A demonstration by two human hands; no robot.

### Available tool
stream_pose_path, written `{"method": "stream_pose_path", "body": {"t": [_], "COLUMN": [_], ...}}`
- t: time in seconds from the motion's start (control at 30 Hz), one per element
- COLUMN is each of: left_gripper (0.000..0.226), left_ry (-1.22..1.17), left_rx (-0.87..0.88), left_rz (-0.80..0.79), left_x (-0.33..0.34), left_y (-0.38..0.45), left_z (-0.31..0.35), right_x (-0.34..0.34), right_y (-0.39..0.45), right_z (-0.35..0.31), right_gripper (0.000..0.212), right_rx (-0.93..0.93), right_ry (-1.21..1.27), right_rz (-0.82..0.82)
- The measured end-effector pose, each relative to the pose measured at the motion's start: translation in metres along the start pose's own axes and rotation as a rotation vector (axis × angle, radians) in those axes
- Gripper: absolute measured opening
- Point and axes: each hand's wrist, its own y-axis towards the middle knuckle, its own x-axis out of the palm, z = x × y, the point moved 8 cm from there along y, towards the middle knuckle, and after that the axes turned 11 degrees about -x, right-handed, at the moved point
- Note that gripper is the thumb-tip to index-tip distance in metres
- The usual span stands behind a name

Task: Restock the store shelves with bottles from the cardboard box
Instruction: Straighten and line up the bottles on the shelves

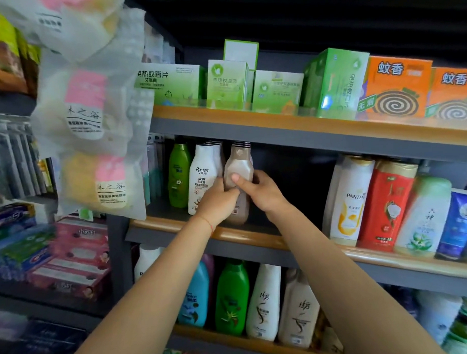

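A beige-brown bottle (238, 166) stands on the middle shelf (245, 236), at the front of a row of like bottles. My left hand (217, 201) grips its lower body from the left. My right hand (256, 189) holds it from the right, thumb pressed on its front. To its left stand a white bottle (202, 175) and a green bottle (179, 174). A dark gap on the shelf lies to the right of the held bottle. The cardboard box is not in view.
White, red and pale green bottles (384, 200) fill the middle shelf's right part. Green and orange boxes (335, 83) line the top shelf. More bottles (260, 303) stand on the lower shelf. Bagged sponges (92, 115) hang close at the left, toothpaste boxes (44, 252) below them.
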Motion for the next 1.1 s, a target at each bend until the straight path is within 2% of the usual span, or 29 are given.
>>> {"method": "stream_pose_path", "body": {"t": [0.13, 0.2, 0.3, 0.43, 0.57, 0.63, 0.73, 0.83, 0.9, 1.03, 1.1], "left_gripper": [0.044, 0.041, 0.034, 0.042, 0.052, 0.059, 0.072, 0.083, 0.080, 0.087, 0.078], "left_ry": [-0.068, -0.085, -0.086, -0.093, -0.289, -0.368, -0.445, -0.459, -0.481, -0.473, -0.469], "left_rx": [0.016, 0.019, 0.028, 0.065, 0.028, 0.006, -0.026, -0.035, -0.043, -0.051, -0.064], "left_rz": [-0.030, -0.049, -0.112, -0.282, -0.420, -0.432, -0.469, -0.452, -0.449, -0.443, -0.459], "left_x": [0.000, 0.000, 0.005, 0.026, 0.064, 0.077, 0.093, 0.103, 0.109, 0.119, 0.126], "left_y": [0.004, 0.003, -0.005, -0.020, -0.027, -0.031, -0.034, -0.033, -0.032, -0.031, -0.033], "left_z": [-0.002, -0.002, 0.002, 0.014, 0.026, 0.031, 0.035, 0.038, 0.040, 0.046, 0.050], "right_x": [0.002, 0.000, -0.015, -0.047, -0.069, -0.079, -0.091, -0.098, -0.101, -0.104, -0.107], "right_y": [-0.002, -0.004, -0.009, -0.025, -0.045, -0.054, -0.070, -0.085, -0.094, -0.113, -0.123], "right_z": [0.001, 0.001, 0.002, 0.003, 0.001, -0.003, -0.012, -0.017, -0.017, -0.016, -0.020], "right_gripper": [0.062, 0.065, 0.062, 0.058, 0.047, 0.043, 0.037, 0.037, 0.035, 0.014, 0.016], "right_rx": [0.032, 0.037, 0.029, 0.013, -0.009, -0.029, -0.068, -0.119, -0.181, -0.267, -0.299], "right_ry": [0.044, 0.055, 0.050, 0.085, 0.082, 0.048, -0.130, -0.228, -0.261, -0.373, -0.452], "right_rz": [0.004, 0.007, 0.004, -0.034, 0.020, 0.069, 0.108, 0.157, 0.169, 0.175, 0.199]}}
